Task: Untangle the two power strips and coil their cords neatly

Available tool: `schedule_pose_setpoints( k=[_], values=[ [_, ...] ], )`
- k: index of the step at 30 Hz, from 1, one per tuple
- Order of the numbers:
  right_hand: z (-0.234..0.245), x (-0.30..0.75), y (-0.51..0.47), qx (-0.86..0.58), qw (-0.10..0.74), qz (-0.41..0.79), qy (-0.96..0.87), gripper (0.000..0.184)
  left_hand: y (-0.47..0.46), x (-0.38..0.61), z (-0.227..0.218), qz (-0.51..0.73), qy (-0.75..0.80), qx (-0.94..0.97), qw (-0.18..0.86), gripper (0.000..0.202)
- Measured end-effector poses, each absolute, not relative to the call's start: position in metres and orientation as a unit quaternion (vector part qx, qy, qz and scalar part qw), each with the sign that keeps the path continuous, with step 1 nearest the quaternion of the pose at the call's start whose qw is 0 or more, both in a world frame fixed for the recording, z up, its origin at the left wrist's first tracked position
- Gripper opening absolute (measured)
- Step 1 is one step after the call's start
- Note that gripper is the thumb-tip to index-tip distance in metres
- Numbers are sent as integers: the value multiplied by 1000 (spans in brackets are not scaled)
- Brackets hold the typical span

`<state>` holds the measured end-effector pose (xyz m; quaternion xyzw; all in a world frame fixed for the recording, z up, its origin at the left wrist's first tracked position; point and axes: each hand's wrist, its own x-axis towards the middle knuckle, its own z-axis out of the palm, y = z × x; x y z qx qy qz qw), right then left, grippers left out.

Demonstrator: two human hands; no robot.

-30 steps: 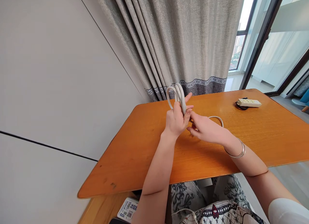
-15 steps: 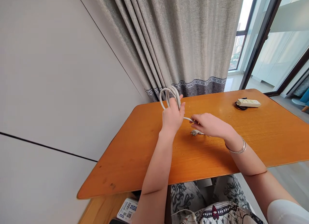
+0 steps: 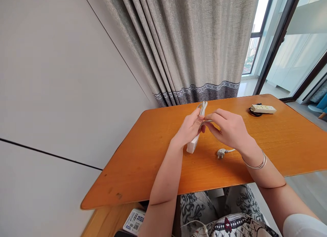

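Observation:
My left hand (image 3: 190,126) is closed around a bundle of looped white cable (image 3: 203,108), whose loops stick up above the fingers. Below that hand shows the end of a white block (image 3: 193,145), which looks like a power strip; the rest of it is hidden by the hand. Close beside, my right hand (image 3: 226,128) pinches a stretch of the same cable between thumb and fingers. The white plug (image 3: 221,153) lies on the table under my right wrist, its pins pointing toward me and its cord running up behind the hand.
The orange-brown wooden table (image 3: 143,155) meets a grey curtain (image 3: 204,42) at its far edge. At the far right lies another power strip (image 3: 263,109) with a black cord. A white printed box (image 3: 134,220) sits below the near edge, at left.
My left hand has turned and come down to the right, so the loops now show edge-on and the white block appears below. The plug has shifted right and nearer.

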<state>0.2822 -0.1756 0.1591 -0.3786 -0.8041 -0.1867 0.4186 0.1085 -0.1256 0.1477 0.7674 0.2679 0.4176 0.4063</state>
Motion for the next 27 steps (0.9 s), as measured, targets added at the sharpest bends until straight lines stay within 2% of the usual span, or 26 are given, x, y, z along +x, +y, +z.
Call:
schedule_pose_setpoints(
  k=[5,9,17,22,27],
  values=[
    [164,288,-169,-276,502,-230,-787,20,-140,108,156,244,195,806,503,63],
    [169,289,-168,-244,547,-172,-782,22,-149,111,162,156,162,809,542,57],
    [174,292,-179,-226,543,10,-809,30,-148,105,158,157,83,756,630,55],
    [171,297,-172,-207,548,186,-789,49,-152,102,151,260,34,669,695,53],
    [164,291,-171,-208,569,305,-735,44,-152,105,145,324,23,620,714,54]
  ],
)
